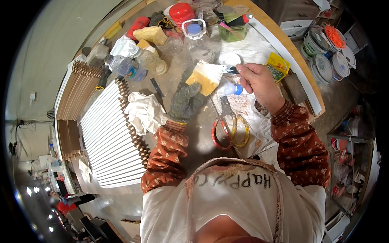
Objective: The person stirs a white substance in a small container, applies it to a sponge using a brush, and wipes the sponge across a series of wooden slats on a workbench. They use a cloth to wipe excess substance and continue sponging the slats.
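Observation:
My left hand [186, 99], in a dark grey knit glove, grips a yellow sponge [204, 84] whose upper part is covered by something white, cloth or paste, I cannot tell. In my bare right hand [259, 83] is a flat, narrow blade like a putty knife [229, 69], pinched between thumb and fingers, its far end meeting the white layer. A small bottle with a blue cap [238, 89] lies just below the blade. Nearer to me rest scissors [227, 131] with red and yellow handles. Beside my left wrist is a crumpled white cloth [145, 113].
Stacked white strips [109, 141] with brown ends fill the left side. Plastic bottles [129, 67], a sponge block [150, 35], a red-lidded container [181, 14] and a green basket [232, 31] crowd the far side. A yellow packet [278, 67] lies right. Buckets [322, 67] stand beyond the table edge.

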Available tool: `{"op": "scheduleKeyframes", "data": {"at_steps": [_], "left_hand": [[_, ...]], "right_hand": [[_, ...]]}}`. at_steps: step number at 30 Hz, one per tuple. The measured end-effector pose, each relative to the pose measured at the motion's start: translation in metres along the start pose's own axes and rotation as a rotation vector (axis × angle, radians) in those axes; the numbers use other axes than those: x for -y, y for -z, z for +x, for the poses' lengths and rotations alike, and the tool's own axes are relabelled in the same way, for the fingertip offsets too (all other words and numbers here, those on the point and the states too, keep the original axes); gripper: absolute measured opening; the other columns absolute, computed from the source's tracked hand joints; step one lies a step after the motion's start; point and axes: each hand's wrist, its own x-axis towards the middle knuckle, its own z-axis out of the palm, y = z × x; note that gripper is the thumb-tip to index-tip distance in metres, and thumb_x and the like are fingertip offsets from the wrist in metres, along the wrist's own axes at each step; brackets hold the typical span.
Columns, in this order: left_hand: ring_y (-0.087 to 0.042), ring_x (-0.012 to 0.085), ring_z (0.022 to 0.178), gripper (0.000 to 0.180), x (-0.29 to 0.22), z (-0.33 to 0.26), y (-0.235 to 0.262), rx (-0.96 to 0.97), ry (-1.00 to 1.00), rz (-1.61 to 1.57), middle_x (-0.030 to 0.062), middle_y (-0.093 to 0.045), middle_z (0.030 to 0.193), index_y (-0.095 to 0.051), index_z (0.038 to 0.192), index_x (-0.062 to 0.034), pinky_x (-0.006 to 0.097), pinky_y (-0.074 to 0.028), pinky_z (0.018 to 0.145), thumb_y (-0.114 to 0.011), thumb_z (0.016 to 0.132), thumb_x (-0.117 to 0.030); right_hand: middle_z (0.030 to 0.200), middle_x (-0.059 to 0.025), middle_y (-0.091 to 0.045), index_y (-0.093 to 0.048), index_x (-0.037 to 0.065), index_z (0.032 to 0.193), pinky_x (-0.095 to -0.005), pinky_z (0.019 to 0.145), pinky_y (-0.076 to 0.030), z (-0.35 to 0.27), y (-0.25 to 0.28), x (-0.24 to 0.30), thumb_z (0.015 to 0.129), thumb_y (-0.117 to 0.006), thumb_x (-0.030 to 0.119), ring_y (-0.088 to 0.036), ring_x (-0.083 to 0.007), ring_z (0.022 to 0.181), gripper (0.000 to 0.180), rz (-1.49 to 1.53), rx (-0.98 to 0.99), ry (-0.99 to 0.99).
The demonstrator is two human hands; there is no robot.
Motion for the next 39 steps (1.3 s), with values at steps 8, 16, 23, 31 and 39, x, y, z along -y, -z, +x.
{"op": "scheduleKeyframes", "data": {"at_steps": [8, 16, 23, 31, 39], "left_hand": [[-0.051, 0.0262, 0.113, 0.065, -0.003, -0.019, 0.008, -0.126, -0.086, 0.233, 0.0141, -0.051, 0.123, -0.039, 0.133, -0.0021, 0.038, -0.043, 0.096, -0.064, 0.072, -0.005], [-0.059, 0.0222, 0.101, 0.057, -0.006, -0.016, 0.019, -0.149, -0.196, 0.291, 0.0107, -0.059, 0.112, -0.049, 0.123, -0.0029, 0.033, -0.050, 0.084, -0.069, 0.069, -0.002], [-0.059, 0.0173, 0.099, 0.055, 0.012, 0.022, 0.036, -0.007, -0.064, 0.570, 0.0075, -0.061, 0.110, -0.053, 0.122, -0.0036, 0.030, -0.049, 0.084, -0.072, 0.070, -0.002], [-0.055, 0.0172, 0.108, 0.070, 0.010, 0.082, 0.059, 0.338, 0.204, 0.501, 0.0098, -0.057, 0.120, -0.043, 0.132, -0.0001, 0.030, -0.049, 0.087, -0.076, 0.071, -0.007], [-0.052, 0.0151, 0.110, 0.079, -0.003, 0.089, 0.019, 0.568, 0.180, 0.805, 0.0077, -0.054, 0.125, -0.044, 0.133, -0.0023, 0.031, -0.042, 0.095, -0.081, 0.064, -0.012]], "right_hand": [[0.050, 0.0048, -0.041, -0.048, 0.008, 0.060, -0.0204, 0.045, -0.025, -0.017, -0.004, 0.016, 0.092, -0.054, 0.025, -0.033, -0.0032, 0.046, 0.037, -0.064, 0.125, 0.068], [0.053, 0.0012, -0.050, -0.062, -0.001, 0.079, -0.0227, 0.043, -0.033, 0.004, 0.023, 0.015, 0.089, -0.059, 0.017, -0.042, -0.0053, 0.046, 0.021, -0.361, -0.187, 0.146], [0.062, -0.0153, -0.060, -0.057, 0.001, 0.077, -0.0411, 0.055, -0.048, 0.059, 0.018, -0.017, 0.085, -0.056, 0.017, -0.062, -0.0323, 0.059, 0.018, -1.205, -0.235, 0.641], [0.066, -0.0195, -0.059, -0.051, 0.001, 0.080, -0.0451, 0.058, -0.048, 0.043, 0.021, -0.036, 0.077, -0.050, 0.002, -0.061, -0.0374, 0.066, 0.003, -1.277, -0.130, 0.654], [0.064, -0.0218, -0.058, -0.053, -0.001, 0.078, -0.0444, 0.056, -0.049, 0.024, 0.019, -0.041, 0.078, -0.049, 0.002, -0.060, -0.0403, 0.061, 0.004, -1.240, -0.254, 0.560]]}}
